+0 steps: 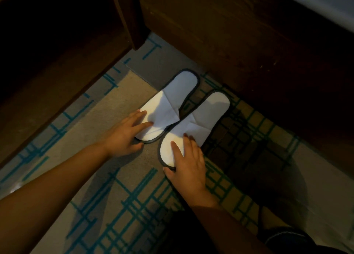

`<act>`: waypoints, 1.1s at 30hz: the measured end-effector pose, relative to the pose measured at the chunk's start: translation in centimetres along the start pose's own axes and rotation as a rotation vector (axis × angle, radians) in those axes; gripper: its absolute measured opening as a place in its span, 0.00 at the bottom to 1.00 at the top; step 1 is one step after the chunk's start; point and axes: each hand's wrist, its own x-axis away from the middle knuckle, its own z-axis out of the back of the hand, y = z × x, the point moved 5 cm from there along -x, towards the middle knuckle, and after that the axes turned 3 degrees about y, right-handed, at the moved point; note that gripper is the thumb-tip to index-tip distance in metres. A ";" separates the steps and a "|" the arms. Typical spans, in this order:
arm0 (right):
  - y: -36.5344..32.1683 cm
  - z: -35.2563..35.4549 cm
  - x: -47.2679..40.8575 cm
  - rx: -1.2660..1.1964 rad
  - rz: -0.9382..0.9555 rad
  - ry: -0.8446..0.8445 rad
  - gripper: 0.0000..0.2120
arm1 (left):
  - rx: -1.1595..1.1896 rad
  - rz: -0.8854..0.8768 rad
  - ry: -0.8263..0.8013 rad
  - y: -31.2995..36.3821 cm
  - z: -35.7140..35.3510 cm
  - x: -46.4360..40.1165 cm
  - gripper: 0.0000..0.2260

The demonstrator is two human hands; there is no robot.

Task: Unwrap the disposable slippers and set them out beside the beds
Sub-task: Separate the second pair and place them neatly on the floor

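Two white disposable slippers with dark trim lie side by side on the carpet, toes pointing toward the dark wooden bed base. The left slipper has my left hand resting on its heel end, fingers spread flat and thumb at the rim. The right slipper has my right hand laid on its heel, fingers spread over the sole and thumb hooked under the back edge. No wrapper is visible.
Patterned beige carpet with teal lines covers the floor. A dark wooden nightstand or panel stands at the left, its corner post near the slippers. White bedding shows at the top right. My knee and shoe are at the bottom right.
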 end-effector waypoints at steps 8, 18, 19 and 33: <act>0.2 0.0 -0.2 -0.008 -0.021 0.008 0.38 | 0.023 0.001 0.005 0.1 0.1 0.1 0.32; 0.3 0.1 -0.5 0.002 -0.003 -0.016 0.37 | 0.030 -0.022 0.017 0.1 0.2 0.2 0.32; 0.2 0.1 -0.5 0.006 0.001 -0.020 0.37 | 0.030 -0.020 0.018 0.1 0.2 0.2 0.32; 0.2 0.2 -0.4 -0.048 0.014 -0.106 0.35 | 0.045 0.007 0.052 0.1 -0.9 1.6 0.33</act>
